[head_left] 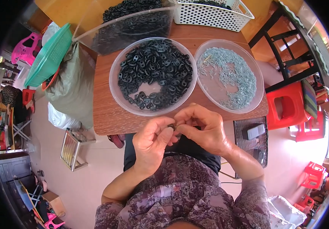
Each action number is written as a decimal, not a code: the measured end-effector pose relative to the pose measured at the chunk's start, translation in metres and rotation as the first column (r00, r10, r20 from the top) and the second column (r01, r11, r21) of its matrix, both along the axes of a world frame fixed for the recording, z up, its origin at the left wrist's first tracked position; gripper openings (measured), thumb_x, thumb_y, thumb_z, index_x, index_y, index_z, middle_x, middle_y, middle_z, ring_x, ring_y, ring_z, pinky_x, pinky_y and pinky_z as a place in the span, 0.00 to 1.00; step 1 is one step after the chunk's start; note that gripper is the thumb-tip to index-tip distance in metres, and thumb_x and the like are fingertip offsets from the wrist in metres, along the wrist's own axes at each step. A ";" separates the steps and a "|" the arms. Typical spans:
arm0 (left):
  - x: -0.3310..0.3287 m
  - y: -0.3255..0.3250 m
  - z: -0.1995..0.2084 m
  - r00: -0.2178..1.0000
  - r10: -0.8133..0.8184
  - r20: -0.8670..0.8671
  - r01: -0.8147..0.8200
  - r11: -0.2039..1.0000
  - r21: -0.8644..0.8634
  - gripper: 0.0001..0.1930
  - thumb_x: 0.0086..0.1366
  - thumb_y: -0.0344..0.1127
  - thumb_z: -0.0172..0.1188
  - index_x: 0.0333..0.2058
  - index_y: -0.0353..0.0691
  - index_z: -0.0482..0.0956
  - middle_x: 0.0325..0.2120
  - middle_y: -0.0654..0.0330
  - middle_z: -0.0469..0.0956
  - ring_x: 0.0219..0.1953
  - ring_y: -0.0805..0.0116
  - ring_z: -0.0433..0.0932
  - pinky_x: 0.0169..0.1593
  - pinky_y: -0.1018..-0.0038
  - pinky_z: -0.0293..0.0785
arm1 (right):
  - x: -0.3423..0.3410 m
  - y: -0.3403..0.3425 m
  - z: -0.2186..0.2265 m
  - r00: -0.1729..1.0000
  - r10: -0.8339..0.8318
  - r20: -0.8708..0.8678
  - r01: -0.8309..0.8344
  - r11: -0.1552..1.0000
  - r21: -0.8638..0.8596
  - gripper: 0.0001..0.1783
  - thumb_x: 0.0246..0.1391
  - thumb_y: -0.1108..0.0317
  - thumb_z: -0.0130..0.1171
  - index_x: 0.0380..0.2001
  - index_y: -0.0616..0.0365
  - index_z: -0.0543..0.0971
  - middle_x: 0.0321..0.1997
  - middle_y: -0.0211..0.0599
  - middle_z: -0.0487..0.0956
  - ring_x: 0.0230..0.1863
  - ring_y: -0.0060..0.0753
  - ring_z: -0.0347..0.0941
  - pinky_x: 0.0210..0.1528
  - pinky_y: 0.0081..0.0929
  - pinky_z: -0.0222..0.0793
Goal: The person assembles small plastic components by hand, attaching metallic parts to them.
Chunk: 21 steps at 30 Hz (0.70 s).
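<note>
Just past the table's near edge, my two hands meet in front of me. My left hand (151, 142) pinches a small dark piece (171, 126), mostly hidden by the fingers. The thumb and forefinger of my right hand (206, 131) press together right against it; what they hold is too small to make out. Beyond my hands stands a round clear tub (113, 82) heaped with black oval plastic pieces (155, 63) that have two holes each. To its right, a second round tub (262, 86) contains many thin silvery screw-like pieces (244, 76).
The tubs rest on a brown wooden table (105, 122). Behind them are a clear bin (134, 32) and a white perforated basket (214, 17), both with black pieces. A large sack (74, 84) and green basket (50, 57) stand left. Red stools (286, 107) stand right.
</note>
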<state>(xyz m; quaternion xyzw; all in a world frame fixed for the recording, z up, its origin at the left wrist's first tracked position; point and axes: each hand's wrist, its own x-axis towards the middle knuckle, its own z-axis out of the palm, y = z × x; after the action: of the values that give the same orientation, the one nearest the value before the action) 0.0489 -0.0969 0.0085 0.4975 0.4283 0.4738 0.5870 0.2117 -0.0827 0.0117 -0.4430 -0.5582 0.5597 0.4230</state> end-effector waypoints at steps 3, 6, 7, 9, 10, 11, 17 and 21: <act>0.000 0.000 -0.001 1.000 -0.010 -0.024 0.010 1.000 0.003 0.09 0.61 0.26 0.52 0.40 0.30 0.71 0.25 0.61 0.76 0.25 0.79 0.73 0.28 0.85 0.70 | 0.001 0.000 0.000 0.999 0.007 0.048 -0.009 0.999 0.043 0.10 0.46 0.82 0.55 0.35 0.68 0.73 0.32 0.33 0.71 0.32 0.19 0.70 0.34 0.15 0.69; 0.000 -0.001 0.000 0.998 -0.008 -0.060 0.008 1.000 0.003 0.07 0.60 0.24 0.52 0.38 0.31 0.72 0.25 0.61 0.75 0.23 0.79 0.73 0.27 0.84 0.70 | 0.001 -0.001 0.000 0.996 0.005 0.091 -0.011 0.998 0.069 0.10 0.45 0.83 0.55 0.34 0.67 0.73 0.31 0.32 0.71 0.31 0.18 0.70 0.32 0.14 0.68; 0.001 -0.001 0.000 0.998 -0.009 -0.060 0.009 1.000 0.002 0.07 0.60 0.24 0.52 0.38 0.31 0.72 0.25 0.61 0.75 0.23 0.79 0.73 0.27 0.84 0.70 | 0.000 -0.001 -0.001 0.996 0.005 0.092 -0.011 0.998 0.067 0.10 0.45 0.83 0.55 0.34 0.67 0.73 0.31 0.32 0.71 0.31 0.18 0.70 0.32 0.14 0.68; 0.002 -0.001 -0.002 0.958 0.077 -0.275 -0.003 0.966 0.258 0.06 0.59 0.23 0.52 0.36 0.31 0.72 0.24 0.61 0.75 0.20 0.78 0.72 0.24 0.84 0.69 | -0.005 -0.004 -0.002 0.998 -0.042 0.053 0.038 0.996 0.087 0.10 0.44 0.82 0.56 0.34 0.65 0.74 0.29 0.31 0.71 0.29 0.16 0.69 0.30 0.14 0.66; 0.001 -0.002 -0.004 0.959 0.077 -0.274 -0.003 0.966 0.258 0.06 0.59 0.23 0.52 0.36 0.31 0.72 0.24 0.61 0.75 0.20 0.78 0.72 0.24 0.84 0.69 | -0.007 -0.004 -0.002 0.998 -0.043 0.054 0.038 0.996 0.087 0.10 0.44 0.82 0.56 0.34 0.65 0.74 0.29 0.31 0.71 0.29 0.16 0.69 0.30 0.14 0.66; 0.001 -0.003 -0.006 0.946 0.091 -0.311 0.004 0.957 0.291 0.05 0.59 0.23 0.52 0.35 0.32 0.72 0.24 0.61 0.75 0.19 0.78 0.72 0.24 0.84 0.68 | -0.008 -0.004 -0.001 0.994 -0.053 0.098 0.037 0.987 0.154 0.12 0.42 0.82 0.57 0.34 0.64 0.74 0.28 0.31 0.71 0.28 0.17 0.69 0.29 0.14 0.65; -0.006 -0.005 -0.006 0.954 0.073 -0.289 0.004 0.967 0.255 0.05 0.59 0.23 0.52 0.34 0.29 0.71 0.25 0.60 0.75 0.20 0.78 0.71 0.25 0.84 0.69 | -0.014 -0.002 -0.004 0.977 -0.055 0.208 -0.023 0.935 0.353 0.13 0.40 0.81 0.55 0.34 0.62 0.73 0.28 0.36 0.72 0.26 0.29 0.70 0.27 0.22 0.67; -0.015 -0.007 -0.011 0.989 0.009 -0.147 0.009 0.993 0.122 0.06 0.60 0.23 0.52 0.35 0.28 0.70 0.26 0.58 0.74 0.23 0.76 0.72 0.26 0.83 0.70 | -0.018 0.001 -0.005 0.982 -0.048 0.181 -0.030 0.915 0.402 0.15 0.39 0.81 0.59 0.35 0.61 0.74 0.26 0.33 0.72 0.23 0.21 0.68 0.25 0.18 0.64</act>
<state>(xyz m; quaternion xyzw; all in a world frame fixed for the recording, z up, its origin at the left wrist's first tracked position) 0.0339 -0.1041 -0.0023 0.5661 0.4409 0.4610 0.5221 0.1934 -0.0818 0.0067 -0.3994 -0.6968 0.3866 0.4534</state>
